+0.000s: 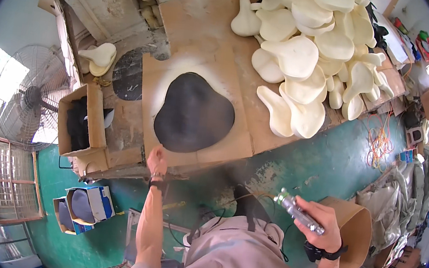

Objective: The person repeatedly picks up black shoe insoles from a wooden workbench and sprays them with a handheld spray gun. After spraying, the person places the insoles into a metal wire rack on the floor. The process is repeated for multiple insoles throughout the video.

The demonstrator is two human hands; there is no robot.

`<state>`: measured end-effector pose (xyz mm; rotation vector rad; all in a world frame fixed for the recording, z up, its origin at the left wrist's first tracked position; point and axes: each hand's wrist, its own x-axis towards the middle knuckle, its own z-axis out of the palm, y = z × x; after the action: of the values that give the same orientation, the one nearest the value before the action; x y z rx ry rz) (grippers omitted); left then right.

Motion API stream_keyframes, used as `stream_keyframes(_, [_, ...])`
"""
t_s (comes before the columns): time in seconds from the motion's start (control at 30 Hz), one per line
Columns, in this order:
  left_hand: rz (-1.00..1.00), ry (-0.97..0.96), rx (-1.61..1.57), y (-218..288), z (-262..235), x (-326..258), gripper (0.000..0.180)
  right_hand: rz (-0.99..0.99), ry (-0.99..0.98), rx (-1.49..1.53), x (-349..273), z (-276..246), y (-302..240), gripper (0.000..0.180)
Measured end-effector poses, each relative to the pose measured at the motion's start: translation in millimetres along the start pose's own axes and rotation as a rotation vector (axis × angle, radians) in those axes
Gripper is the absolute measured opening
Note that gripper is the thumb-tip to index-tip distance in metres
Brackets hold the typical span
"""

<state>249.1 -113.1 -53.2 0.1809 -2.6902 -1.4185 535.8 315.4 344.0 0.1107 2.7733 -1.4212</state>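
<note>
A black, rounded three-lobed sheet [195, 115], like a bicycle seat cover, lies flat on a cardboard sheet [150, 88] with pale residue around its outline. Just off its lower left edge, my left hand [157, 161] is closed at the cardboard's near side; what its fingers hold, if anything, is hidden. My right hand [325, 222] grips a metal spray gun [298, 211] over the floor to the right, its nozzle toward the upper left. To the right of the black sheet, many cream foam seat pads [294, 55] are heaped on the bench.
An open cardboard box [98, 128] with black pieces stands on the bench's left. Two more foam pads [100, 58] lie behind it. A large fan [32, 95] is at far left. A small box [90, 204] and a tall carton [358, 232] stand below bench height.
</note>
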Motion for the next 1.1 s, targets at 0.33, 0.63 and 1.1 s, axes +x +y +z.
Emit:
stream_keyframes(0.33, [-0.151, 0.088, 0.591, 77, 44, 27, 0.030, 0.051, 0.152, 0.120, 13, 15, 27, 0.054])
stream_keyframes(0.63, [-0.805, 0.255, -0.488, 60, 73, 42, 0.048, -0.072, 0.189, 0.159, 41, 11, 38, 0.061])
stream_keyframes(1.1, [-0.584, -0.095, -1.120, 75, 67, 66, 0.004, -0.172, 0.080, 0.186, 67, 4, 57, 0.073])
